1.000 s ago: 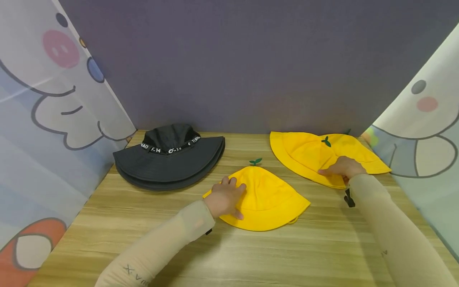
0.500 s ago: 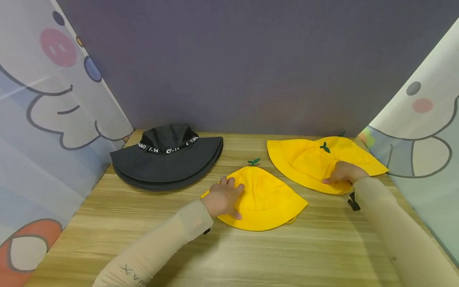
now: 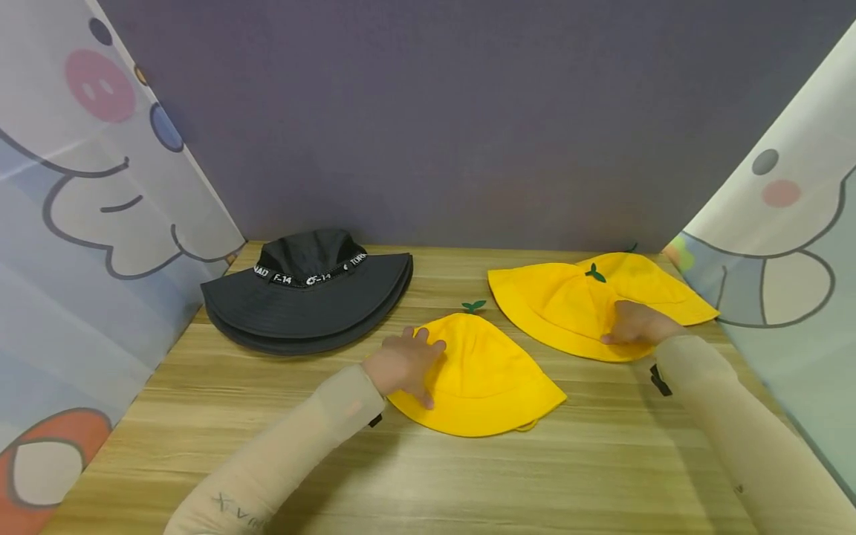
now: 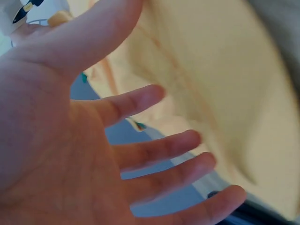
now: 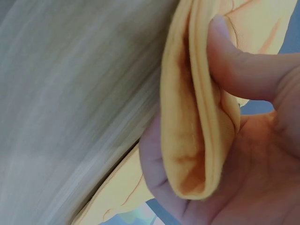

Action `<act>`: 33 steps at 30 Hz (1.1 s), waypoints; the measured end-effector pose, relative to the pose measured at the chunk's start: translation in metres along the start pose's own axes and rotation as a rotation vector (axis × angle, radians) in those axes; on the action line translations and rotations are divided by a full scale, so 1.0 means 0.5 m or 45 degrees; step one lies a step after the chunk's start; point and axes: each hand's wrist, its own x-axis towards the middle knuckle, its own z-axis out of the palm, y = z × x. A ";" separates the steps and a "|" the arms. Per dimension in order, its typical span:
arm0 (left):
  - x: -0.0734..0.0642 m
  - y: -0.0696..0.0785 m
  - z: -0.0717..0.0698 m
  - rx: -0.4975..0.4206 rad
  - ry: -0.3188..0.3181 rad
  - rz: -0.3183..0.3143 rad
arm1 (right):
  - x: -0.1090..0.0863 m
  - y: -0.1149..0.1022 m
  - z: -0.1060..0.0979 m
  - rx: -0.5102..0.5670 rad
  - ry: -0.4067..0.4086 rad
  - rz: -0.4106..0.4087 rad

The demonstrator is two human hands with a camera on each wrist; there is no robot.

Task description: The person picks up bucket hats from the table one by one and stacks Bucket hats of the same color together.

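A yellow bucket hat (image 3: 481,379) with a green sprout on top rests on the wooden table, front middle. My left hand (image 3: 406,362) is at its left side, fingers spread and nearly straight; the left wrist view shows the palm beside the yellow cloth. Whether the fingertips touch it, I cannot tell. At the right, my right hand (image 3: 638,323) grips a second yellow bucket hat (image 3: 562,305) by its edge. In the right wrist view, that folded yellow brim (image 5: 199,117) sits between thumb and fingers. A third yellow hat (image 3: 655,282) lies partly hidden behind it.
Dark grey bucket hats (image 3: 307,297), two brims stacked, stand at the back left with a lettered band. A dark grey panel (image 3: 441,126) closes off the back of the wooden table (image 3: 481,483). Cartoon-printed sheets (image 3: 120,193) flank both sides.
The right hand has drawn the second yellow hat leftward and nearer, off the one behind it. The left hand has eased slightly left, and the front hat has shifted a little. The view drifted slightly.
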 end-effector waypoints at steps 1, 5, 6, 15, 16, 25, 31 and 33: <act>0.001 0.000 -0.006 -0.004 -0.010 0.005 | 0.001 -0.001 0.000 -0.007 0.008 -0.002; 0.020 0.007 -0.039 -0.072 -0.041 0.037 | 0.003 -0.005 0.004 -0.022 0.043 -0.016; 0.028 0.010 -0.050 -0.102 -0.033 0.052 | 0.004 -0.005 0.005 -0.029 0.051 -0.020; 0.139 0.024 -0.119 -0.393 0.189 0.165 | 0.007 -0.011 0.010 0.003 0.046 -0.006; 0.151 0.026 -0.121 -0.409 0.209 0.165 | 0.007 -0.012 0.010 0.004 0.047 -0.007; 0.230 0.056 -0.117 -0.528 0.273 0.114 | 0.011 -0.012 0.012 -0.017 0.081 -0.017; 0.256 0.074 -0.108 -0.564 0.251 0.013 | 0.006 -0.018 0.012 -0.076 0.095 -0.041; 0.261 0.078 -0.105 -0.553 0.244 -0.002 | 0.003 -0.019 0.011 -0.084 0.096 -0.037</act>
